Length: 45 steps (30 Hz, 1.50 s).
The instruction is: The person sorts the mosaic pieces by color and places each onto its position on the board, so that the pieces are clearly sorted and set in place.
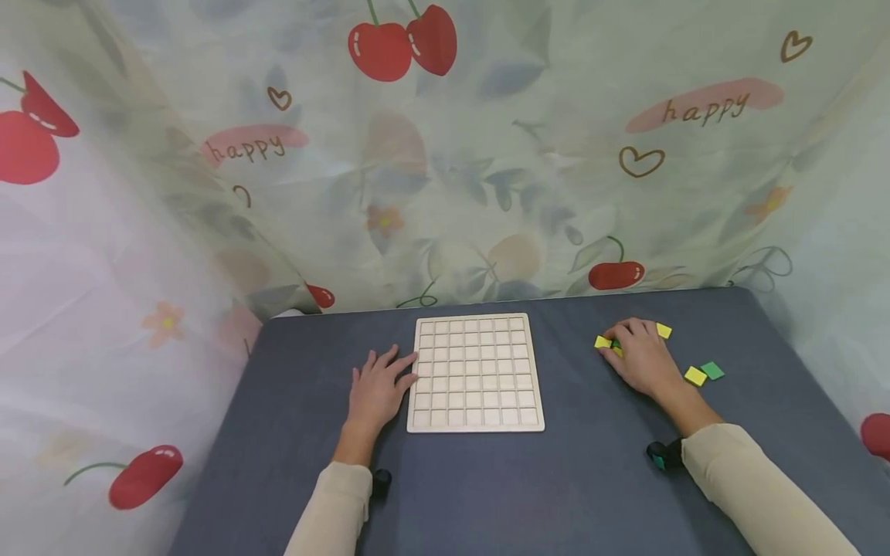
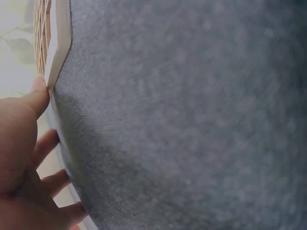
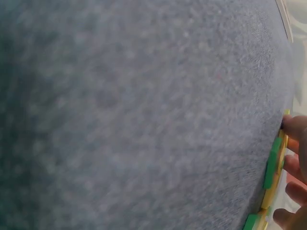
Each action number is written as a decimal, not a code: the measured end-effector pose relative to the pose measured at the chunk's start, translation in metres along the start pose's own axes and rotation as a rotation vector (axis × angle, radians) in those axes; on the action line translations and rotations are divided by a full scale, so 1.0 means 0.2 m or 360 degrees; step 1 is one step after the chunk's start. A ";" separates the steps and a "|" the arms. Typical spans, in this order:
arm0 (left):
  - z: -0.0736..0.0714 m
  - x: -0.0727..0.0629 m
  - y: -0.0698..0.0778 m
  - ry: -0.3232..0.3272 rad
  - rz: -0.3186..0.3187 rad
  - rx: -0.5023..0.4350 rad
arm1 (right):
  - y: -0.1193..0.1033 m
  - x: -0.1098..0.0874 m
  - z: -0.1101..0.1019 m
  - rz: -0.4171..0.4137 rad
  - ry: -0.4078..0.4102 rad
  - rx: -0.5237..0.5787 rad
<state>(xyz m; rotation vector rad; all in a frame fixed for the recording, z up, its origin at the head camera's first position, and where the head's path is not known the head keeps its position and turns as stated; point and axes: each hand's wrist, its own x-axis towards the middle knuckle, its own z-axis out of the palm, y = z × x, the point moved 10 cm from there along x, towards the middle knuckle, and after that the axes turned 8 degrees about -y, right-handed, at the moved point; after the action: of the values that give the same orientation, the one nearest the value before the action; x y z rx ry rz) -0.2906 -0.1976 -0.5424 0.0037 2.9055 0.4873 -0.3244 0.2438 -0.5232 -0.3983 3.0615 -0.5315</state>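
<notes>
While the left hand [image 1: 375, 394] lies with its fingers spread wide, its thumb and forefinger touch the left edge of a pale gridded board [image 1: 476, 373]. From where I stand, that board sits flat near the far side of the dark tabletop [image 1: 306, 363], roughly midway between the two hands.

Well off to its right, the right hand [image 1: 644, 359] reaches down over some small square tiles, its fingers bent and bunched more narrowly. Whether it pinches one or merely touches them, I can't tell. A yellow tile [image 1: 602, 342] pokes out by the fingertips, with a bit of green just beside it; another yellow piece [image 1: 664, 330] lies just beyond the knuckles. Near the wrist there's a pair — a yellow square [image 1: 695, 376] and a green square [image 1: 712, 371], close side by side.

Both sleeves [image 1: 758, 486] are cream, and a small dark device [image 1: 666, 455] shows at each wrist. Behind hangs a pale curtain [image 1: 466, 154] printed with cherries, hearts and "happy".
</notes>
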 end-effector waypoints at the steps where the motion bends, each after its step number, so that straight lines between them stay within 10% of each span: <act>1: 0.00 0.00 0.00 -0.0005 -0.0001 0.0000 | 0.00 0.00 0.00 -0.0006 0.0002 -0.0008; 45: -0.07 -0.03 0.05 0.0050 -0.0034 0.0040 | -0.39 0.16 -0.01 -0.0178 0.0012 0.0073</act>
<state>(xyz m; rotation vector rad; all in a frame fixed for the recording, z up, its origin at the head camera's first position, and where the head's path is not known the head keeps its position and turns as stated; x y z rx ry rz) -0.2881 -0.1926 -0.5253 -0.0316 2.9390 0.4514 -0.3361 0.1652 -0.4949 -0.5702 3.0413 -0.6069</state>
